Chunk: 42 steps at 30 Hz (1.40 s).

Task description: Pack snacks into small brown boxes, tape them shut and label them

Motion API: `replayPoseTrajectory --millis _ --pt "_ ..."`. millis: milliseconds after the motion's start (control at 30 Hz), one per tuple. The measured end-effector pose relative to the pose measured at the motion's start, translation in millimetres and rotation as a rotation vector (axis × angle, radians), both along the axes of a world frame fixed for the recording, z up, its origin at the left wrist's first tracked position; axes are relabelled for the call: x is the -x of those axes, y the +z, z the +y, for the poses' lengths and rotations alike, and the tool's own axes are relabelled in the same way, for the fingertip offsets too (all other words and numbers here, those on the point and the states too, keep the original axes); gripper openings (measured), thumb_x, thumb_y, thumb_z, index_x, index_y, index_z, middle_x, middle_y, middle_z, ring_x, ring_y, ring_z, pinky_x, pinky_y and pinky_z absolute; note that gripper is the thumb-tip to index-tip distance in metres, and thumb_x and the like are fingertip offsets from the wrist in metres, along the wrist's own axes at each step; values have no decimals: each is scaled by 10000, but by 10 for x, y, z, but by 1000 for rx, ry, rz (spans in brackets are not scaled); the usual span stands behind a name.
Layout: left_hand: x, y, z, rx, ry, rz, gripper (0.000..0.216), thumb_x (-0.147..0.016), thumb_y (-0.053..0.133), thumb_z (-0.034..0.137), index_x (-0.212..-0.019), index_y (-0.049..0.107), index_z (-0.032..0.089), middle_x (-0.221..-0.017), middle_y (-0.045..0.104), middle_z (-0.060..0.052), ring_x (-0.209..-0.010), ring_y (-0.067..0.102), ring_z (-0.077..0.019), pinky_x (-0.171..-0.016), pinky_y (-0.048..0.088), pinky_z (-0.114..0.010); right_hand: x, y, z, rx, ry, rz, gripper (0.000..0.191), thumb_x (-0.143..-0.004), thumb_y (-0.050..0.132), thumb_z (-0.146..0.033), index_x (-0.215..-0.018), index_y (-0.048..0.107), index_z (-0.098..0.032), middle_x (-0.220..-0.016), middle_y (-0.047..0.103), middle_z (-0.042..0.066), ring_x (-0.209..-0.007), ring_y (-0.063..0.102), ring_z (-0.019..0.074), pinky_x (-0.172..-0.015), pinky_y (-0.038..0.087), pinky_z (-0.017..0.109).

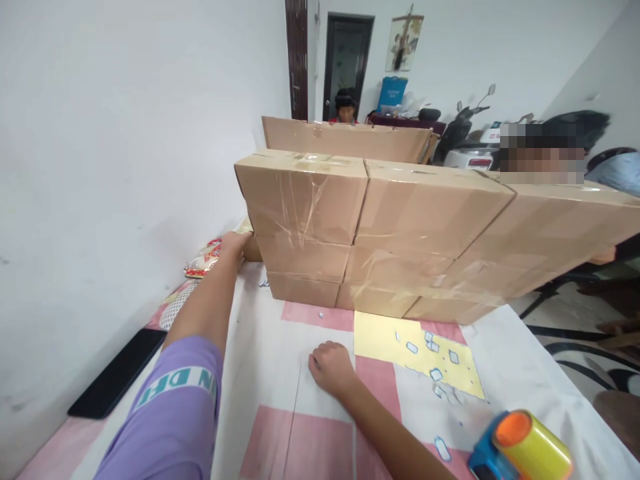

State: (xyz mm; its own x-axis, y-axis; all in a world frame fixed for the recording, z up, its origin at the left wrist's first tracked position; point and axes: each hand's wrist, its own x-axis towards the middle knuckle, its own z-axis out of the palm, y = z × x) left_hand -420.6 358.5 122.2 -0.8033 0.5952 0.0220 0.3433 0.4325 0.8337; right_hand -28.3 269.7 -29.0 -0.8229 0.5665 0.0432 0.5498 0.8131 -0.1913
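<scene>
My left hand (236, 245) reaches forward to the left end of a row of taped cardboard boxes (305, 200). Its fingers close over a brown object (252, 249) beside the boxes, whose kind I cannot make out. Nearer to me, my right hand (331, 367) rests curled on the checked tablecloth (320, 433), apart from the boxes; whatever its fingers may hold is hidden. The boxes stand as one upright block, bound with clear tape. Right of my right hand lies a yellow patch (383, 337) with small pale blue-edged shapes (411, 347).
A blue tape dispenser (487, 447) with a yellow roll (540, 447) sits at front right. A black phone-like slab (117, 373) and a red-and-white packet (203, 260) lie along the left wall. Another person's hand (603, 255) touches the boxes' right end. More cardboard (345, 139) stands behind.
</scene>
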Motion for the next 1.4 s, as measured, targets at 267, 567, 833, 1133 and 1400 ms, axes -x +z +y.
replayPoseTrajectory --millis 267,567,833,1133,1400 --pt "-214 667 -985 -68 246 270 514 -904 575 518 -1137 611 62 -1177 685 -142 -1091 625 -242 -864 431 -352 -3 29 5 53 -20 68 297 -961 475 -212 -777 703 -166 -816 731 90 -797 668 213 -723 423 307" --pt "-1535 135 -3770 -46 233 279 426 -635 613 442 -972 690 191 -917 768 -95 -871 721 -353 -739 574 -422 -239 362 -256 374 58 565 430 -937 575 -273 -1355 559 -173 -1349 606 144 -1251 573 257 -1044 468 388" --pt "-2379 -410 -3777 132 -622 50 800 -767 690 406 -1524 467 281 -1342 694 -78 -1186 690 -313 -1004 572 -399 -1025 852 -743 690 191 651 1129 -788 807 -447 -1635 64 -358 -1684 182 99 -1539 225 332 -1243 246 523" --pt "-2407 -231 -2646 -28 -1053 447 494 -776 698 476 -1262 711 388 -1344 691 11 -1149 713 -289 -944 594 -299 -1838 1004 -1041 334 -141 588 1056 -705 851 -424 -1592 285 -329 -1567 204 144 -1488 242 375 -1195 313 519" --pt "-2494 -228 -2030 -77 -620 -91 482 -642 795 589 -996 758 265 -1140 781 -49 -1163 685 -352 -888 620 -374 -1803 1385 -938 -1 -5 417 816 -878 686 -519 -1559 354 -214 -1297 570 120 -1270 426 282 -1122 332 467"
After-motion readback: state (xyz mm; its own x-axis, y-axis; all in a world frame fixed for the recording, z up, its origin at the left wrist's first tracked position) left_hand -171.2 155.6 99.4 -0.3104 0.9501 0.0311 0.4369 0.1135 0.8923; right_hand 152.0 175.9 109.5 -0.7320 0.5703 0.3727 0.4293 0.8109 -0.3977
